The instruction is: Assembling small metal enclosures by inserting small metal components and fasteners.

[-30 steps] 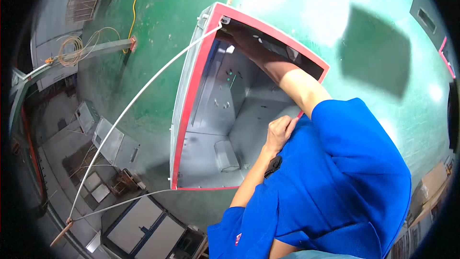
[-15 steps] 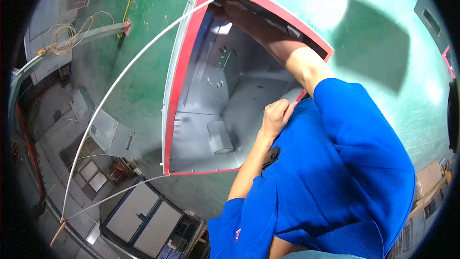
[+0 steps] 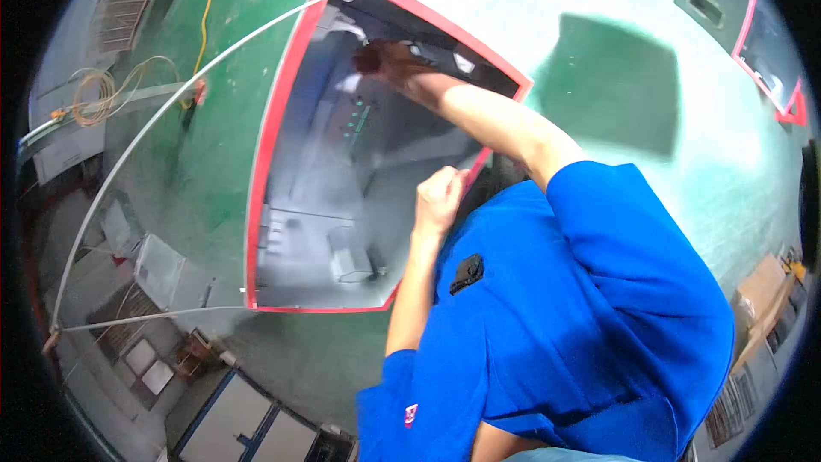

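A large open grey metal cabinet (image 3: pixel 291 214) with a red rim (image 3: pixel 275 145) fills the middle of the view. My left hand (image 3: pixel 440 195) is closed around the rim's near right edge, fingers curled over it. Reaching over the right side, my right arm goes deep into the cabinet's shadowed upper part. My right hand (image 3: pixel 375 60) is dark and smeared there, close to the inner wall, so its fingers and anything in them cannot be made out. Lower inside the cabinet sits a small grey box-shaped part (image 3: pixel 349 255).
Two white cords or rods, an upper one (image 3: pixel 162 115) and a lower one (image 3: pixel 154 317), run from the cabinet's left corners and meet at far left. A coiled hose (image 3: pixel 96 96) and a yellow cable (image 3: pixel 206 8) lie beyond. Another red-edged cabinet (image 3: pixel 764 51) stands at upper right.
The cabinet appears further left in the view. My right hand has drawn back from the upper corner toward the cabinet's interior. My left hand keeps its hold on the rim.
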`<state>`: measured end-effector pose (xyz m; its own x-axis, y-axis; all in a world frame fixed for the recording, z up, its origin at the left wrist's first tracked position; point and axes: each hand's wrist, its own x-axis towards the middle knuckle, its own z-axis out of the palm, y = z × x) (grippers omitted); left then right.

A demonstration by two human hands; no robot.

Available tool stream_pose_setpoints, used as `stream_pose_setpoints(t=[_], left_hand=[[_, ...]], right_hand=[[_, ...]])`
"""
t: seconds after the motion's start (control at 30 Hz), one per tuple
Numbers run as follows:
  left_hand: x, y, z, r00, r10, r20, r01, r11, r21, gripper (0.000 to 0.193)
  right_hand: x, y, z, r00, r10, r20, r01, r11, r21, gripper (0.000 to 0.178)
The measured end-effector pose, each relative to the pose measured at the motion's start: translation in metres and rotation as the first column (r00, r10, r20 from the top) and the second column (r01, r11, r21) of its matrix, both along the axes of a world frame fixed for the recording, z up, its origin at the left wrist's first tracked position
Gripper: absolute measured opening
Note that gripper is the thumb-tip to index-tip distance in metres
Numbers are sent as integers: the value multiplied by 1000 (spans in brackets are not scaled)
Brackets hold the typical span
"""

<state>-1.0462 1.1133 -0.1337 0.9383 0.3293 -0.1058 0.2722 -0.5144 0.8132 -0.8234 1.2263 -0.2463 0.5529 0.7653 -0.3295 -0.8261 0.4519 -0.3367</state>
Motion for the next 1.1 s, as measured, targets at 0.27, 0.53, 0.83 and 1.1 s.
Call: stream_pose_setpoints(t=[0.27,0.53,0.83,1.1], left_hand=[[0,-20,15,948,108,300,-106,994,-24,18],[59,-170,29,996,70,-50,-86,816,-572,23],[222,-367,21,971,-238,15,179,689,-702,41],[319,-525,11,886,-459,-64,216,532,-819,53]], right_hand=[[-84,-240,169,636,614,468,-573,781,-247,18],[-75,-458,129,688,602,405,-327,756,-567,24],[31,-635,156,569,291,769,311,790,-529,25],[102,-789,172,679,189,709,435,674,-597,17]])
